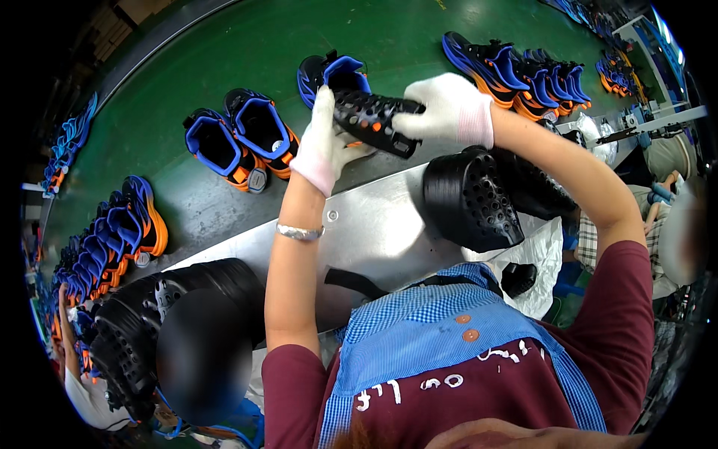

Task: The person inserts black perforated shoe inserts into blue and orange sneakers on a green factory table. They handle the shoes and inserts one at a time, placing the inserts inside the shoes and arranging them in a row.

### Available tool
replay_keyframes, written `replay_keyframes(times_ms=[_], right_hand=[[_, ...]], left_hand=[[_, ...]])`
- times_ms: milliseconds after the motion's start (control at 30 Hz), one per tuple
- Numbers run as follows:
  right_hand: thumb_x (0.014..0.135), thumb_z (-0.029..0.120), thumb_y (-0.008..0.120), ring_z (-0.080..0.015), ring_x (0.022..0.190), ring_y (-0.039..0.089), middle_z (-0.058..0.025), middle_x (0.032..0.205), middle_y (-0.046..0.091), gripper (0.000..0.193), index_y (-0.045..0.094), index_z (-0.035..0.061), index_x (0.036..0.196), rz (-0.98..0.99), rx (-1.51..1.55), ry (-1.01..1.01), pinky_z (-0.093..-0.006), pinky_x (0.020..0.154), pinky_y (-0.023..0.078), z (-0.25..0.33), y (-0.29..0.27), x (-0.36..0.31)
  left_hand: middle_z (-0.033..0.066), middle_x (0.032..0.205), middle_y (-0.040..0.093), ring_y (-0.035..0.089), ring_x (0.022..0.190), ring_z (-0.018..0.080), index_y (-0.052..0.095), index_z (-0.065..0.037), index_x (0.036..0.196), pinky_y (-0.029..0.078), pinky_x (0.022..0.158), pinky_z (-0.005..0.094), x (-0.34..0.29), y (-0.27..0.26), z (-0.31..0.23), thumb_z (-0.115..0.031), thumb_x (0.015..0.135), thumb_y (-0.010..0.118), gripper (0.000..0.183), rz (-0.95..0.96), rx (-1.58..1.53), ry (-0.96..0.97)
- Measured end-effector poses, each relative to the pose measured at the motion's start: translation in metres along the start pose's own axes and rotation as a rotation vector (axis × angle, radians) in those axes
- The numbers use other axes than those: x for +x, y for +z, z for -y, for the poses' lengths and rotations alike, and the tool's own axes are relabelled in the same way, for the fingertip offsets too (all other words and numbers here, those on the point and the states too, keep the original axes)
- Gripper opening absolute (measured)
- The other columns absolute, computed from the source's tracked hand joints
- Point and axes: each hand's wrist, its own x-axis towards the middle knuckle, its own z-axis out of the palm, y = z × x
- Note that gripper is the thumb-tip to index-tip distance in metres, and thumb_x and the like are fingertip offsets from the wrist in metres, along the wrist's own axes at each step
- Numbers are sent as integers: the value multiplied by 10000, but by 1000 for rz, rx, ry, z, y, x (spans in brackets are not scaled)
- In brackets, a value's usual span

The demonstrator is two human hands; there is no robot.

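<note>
My left hand, in a white glove, is closed around the left end of a black perforated plastic shoe insert. My right hand, also gloved, pinches the insert's right end. It is held tilted above the near edge of the green work surface. Just behind it stands a black and blue high-top shoe, partly hidden by the insert and my left hand. To the left sit two more such shoes with orange soles, one shoe beside another shoe, openings facing up.
Nested black inserts lie right of the metal ledge, and another stack lies at its left. Shoe rows line the belt, a left row and a right row. Other people work at both sides.
</note>
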Motion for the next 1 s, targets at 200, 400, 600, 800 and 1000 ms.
replay_keyframes(times_ms=[200,400,600,800,1000], right_hand=[[755,500,587,-335,639,626,-235,687,632,562,679,-53,777,200,-115,48,-410,656,515,-27,-8,61],[734,396,582,-334,766,688,-196,797,693,419,734,27,862,178,-279,83,-387,724,553,15,10,109],[780,252,580,-309,845,699,-165,926,714,291,741,64,933,139,-192,170,-377,756,561,21,50,134],[820,246,572,-273,721,707,-155,786,712,293,725,11,904,292,110,317,-362,708,572,16,44,140],[783,269,612,-332,817,687,-214,888,694,317,721,13,935,266,-56,170,-387,754,555,18,55,140]], left_hand=[[162,1091,643,647,941,252,666,10,1086,505,832,314,0,-34,35,-172,872,627,284,-271,1369,875],[162,1101,628,650,899,288,673,0,1060,526,789,340,5,-28,39,-154,816,708,291,-242,1455,931],[118,1084,610,616,984,304,668,-26,1054,506,843,369,15,-11,36,-198,800,702,308,-250,1566,774],[97,1050,617,612,992,299,676,-76,1005,504,828,413,30,-6,35,-195,820,624,226,-239,1727,645],[161,1034,666,642,951,333,685,-70,1000,512,814,420,46,-8,18,-330,875,575,308,-64,1799,192]])
